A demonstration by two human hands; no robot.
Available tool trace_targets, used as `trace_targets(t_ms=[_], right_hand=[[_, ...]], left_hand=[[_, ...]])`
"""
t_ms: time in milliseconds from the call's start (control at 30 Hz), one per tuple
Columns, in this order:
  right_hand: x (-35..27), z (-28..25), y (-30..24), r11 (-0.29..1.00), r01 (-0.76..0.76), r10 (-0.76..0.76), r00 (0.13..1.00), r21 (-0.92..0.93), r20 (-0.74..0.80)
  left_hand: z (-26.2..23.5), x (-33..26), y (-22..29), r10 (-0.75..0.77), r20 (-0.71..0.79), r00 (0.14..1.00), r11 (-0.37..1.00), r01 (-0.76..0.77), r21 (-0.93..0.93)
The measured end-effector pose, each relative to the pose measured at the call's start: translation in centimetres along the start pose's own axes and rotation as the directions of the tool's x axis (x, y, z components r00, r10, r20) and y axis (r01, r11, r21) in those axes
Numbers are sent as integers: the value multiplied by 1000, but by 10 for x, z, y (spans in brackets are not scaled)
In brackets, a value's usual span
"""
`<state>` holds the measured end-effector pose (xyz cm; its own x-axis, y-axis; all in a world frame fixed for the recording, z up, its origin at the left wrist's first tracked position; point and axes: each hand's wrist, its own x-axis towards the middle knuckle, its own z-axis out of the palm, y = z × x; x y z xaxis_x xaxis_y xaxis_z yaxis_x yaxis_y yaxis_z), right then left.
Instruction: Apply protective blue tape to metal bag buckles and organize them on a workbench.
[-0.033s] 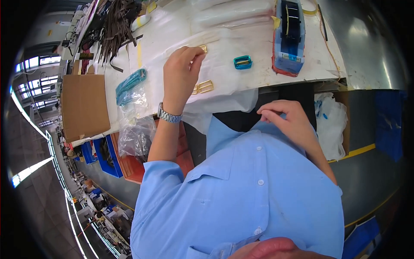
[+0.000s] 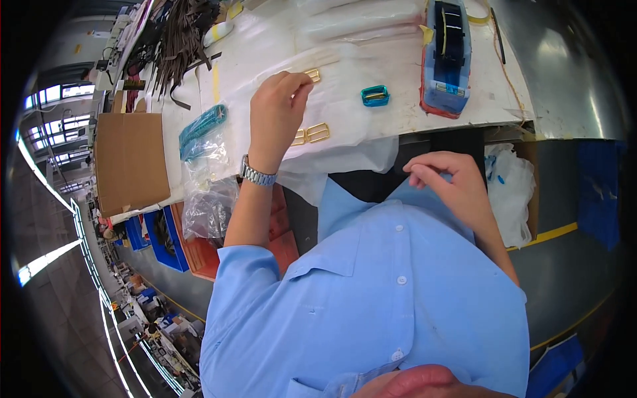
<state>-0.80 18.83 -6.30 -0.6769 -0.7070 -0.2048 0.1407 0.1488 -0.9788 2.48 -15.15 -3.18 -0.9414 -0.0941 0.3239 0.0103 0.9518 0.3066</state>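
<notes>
My left hand point(image 2: 275, 109), wearing a metal-band watch, reaches over the white-covered table with thumb and fingers closed in a pinch. At its fingertips is a gold slide buckle point(image 2: 314, 75), partly hidden by them. Two more gold buckles point(image 2: 318, 132) lie side by side nearer me, the left one partly behind the hand. Right of them sits a small teal tray point(image 2: 375, 96) with gold-coloured metal in it. My right hand point(image 2: 451, 178) is off the table edge in front of my body, its fingers curled against the thumb; what they hold, if anything, is hidden.
A blue tape dispenser point(image 2: 452, 60) stands at the back right. On the left are a teal wrapped bundle point(image 2: 203, 129) in clear plastic, a cardboard box point(image 2: 133, 162) and dark straps point(image 2: 182, 40). Orange point(image 2: 199, 255) and blue crates point(image 2: 166, 242) sit below the table.
My left hand has shifted very slightly left, and a little more of the buckle at its fingertips shows. My right hand has moved slightly right with its fingers curled further in.
</notes>
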Motion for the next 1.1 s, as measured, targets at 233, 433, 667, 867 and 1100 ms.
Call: trace_targets(t_ms=[233, 433, 667, 867, 1100], right_hand=[[10, -50, -36, 960, 248, -280, 791, -134, -544], [40, -61, -26, 966, 173, -248, 831, -191, -498], [60, -54, -28, 978, 155, -203, 872, -142, -445], [69, -55, -25, 992, 127, -118, 907, -3, -404], [57, -52, -41, 950, 156, -58, 939, 269, -339]], left_hand=[[24, 9, -16, 154, 39, 987, 968, -159, 192], [22, 12, -21, 102, 96, 990, 974, -119, 194], [8, 27, -33, -148, 106, 983, 972, 165, -166], [3, 30, 16, -220, 276, 936, 467, 349, -812], [14, 20, 79, -59, 434, 899, 66, 437, -897]])
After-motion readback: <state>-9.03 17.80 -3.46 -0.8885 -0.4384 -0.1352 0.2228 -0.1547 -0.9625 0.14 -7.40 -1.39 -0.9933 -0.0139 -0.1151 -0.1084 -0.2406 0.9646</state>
